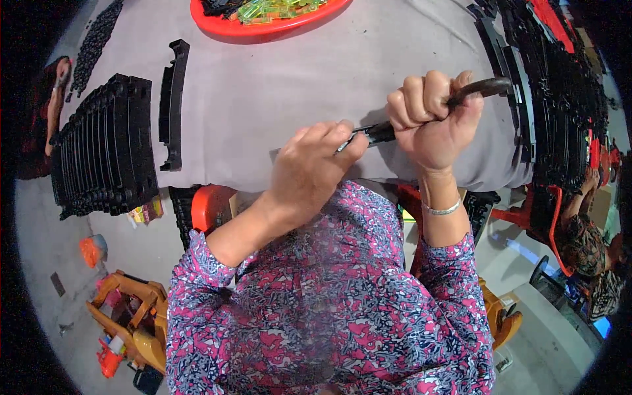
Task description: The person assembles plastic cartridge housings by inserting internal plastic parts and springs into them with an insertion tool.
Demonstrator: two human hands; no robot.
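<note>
Single head-worn fisheye, looking steeply down, close over grey table (276,112).

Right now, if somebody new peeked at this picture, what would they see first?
First, the two hands in the middle: the right hand clenched round a long black curved piece, the left hand pinching its other end. Next, the big stack of black curved pieces at the table's left, and the red tray of yellow-green bits at the top.

Pink-patterned sleeves, perhaps silver bracelet (442,209)
</note>
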